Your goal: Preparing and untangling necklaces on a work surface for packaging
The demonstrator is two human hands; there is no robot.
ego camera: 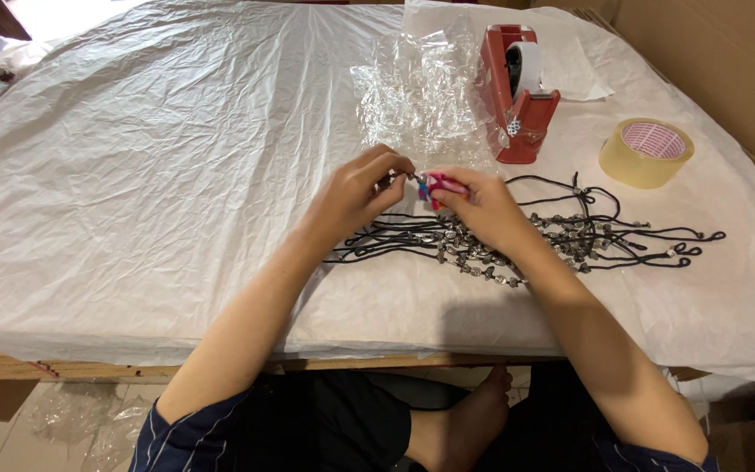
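Note:
My left hand (pixel 362 186) and my right hand (pixel 481 205) meet above the middle of the table. The right hand grips a small pink and blue object (pixel 437 184), seemingly a lighter. The left hand pinches the end of a black cord (pixel 402 180) right against it. Below and to the right lies a bundle of black cord necklaces (pixel 570 236) strung with small silver beads, spread over the white plastic sheet (pixel 150 166).
A red tape dispenser (pixel 517 92) stands behind my hands, with crumpled clear plastic bags (pixel 412 92) to its left. A roll of clear packing tape (pixel 647 152) lies at the right. Cardboard (pixel 709 52) rises along the right side. The table's front edge runs near my lap.

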